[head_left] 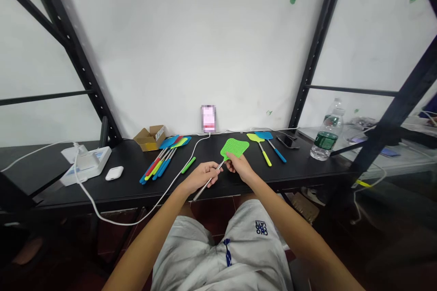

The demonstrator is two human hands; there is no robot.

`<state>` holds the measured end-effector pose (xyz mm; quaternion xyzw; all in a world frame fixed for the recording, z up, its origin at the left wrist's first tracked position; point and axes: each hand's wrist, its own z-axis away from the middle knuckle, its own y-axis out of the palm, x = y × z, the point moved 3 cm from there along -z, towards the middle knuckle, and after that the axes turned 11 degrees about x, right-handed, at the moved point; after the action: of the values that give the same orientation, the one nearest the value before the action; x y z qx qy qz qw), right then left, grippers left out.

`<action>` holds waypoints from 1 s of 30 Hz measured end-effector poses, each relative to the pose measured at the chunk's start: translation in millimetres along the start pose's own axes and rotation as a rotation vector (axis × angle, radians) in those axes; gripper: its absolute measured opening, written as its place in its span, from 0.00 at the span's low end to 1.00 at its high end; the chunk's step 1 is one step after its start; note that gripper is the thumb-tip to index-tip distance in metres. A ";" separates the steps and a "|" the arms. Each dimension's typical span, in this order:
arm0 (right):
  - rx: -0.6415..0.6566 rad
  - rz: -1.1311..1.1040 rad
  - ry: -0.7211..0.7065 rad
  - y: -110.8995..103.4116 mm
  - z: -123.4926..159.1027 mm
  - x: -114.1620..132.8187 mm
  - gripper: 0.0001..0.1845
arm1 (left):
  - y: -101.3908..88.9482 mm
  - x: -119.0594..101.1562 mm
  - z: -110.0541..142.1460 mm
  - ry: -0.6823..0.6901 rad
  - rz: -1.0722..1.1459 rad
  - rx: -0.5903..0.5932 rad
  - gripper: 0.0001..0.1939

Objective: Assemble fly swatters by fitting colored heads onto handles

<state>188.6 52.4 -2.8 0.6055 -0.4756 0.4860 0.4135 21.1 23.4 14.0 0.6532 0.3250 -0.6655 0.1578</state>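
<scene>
A green fly swatter head [235,147] on a bare metal rod [202,191] is held between my two hands above the table's front part. My left hand [205,175] is closed around the rod. At the base of the head, my right hand [239,166] pinches the green plastic where it meets the rod. A loose green handle [188,165] lies on the table to the left. Beyond it is a pile of fly swatters [164,159] with blue, red and yellow-green handles. Two more, a yellow-green swatter [261,148] and a blue swatter [274,146], lie to the right.
A phone [208,118] leans on the wall, its white cable [170,186] crossing the table. An open cardboard box [150,138], a power strip [89,163] and a white earbud case [114,173] stand left. Rightward are another phone [287,141], a water bottle [327,136] and black rack posts [316,45].
</scene>
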 end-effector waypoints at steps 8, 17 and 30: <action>0.262 0.171 -0.025 15.4 6.9 4.9 0.27 | -0.9 8.3 -3.3 0.002 0.023 -0.091 0.16; 0.223 0.088 0.003 14.2 5.6 2.3 0.25 | 0.4 11.1 -4.8 0.033 -0.013 -0.218 0.12; 0.061 0.009 -0.001 20.1 5.8 2.5 0.26 | 2.3 9.7 -6.9 0.031 -0.076 -0.261 0.16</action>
<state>170.3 42.2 -0.6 0.6157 -0.4634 0.5021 0.3924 26.9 28.2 4.6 0.6245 0.4357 -0.6129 0.2110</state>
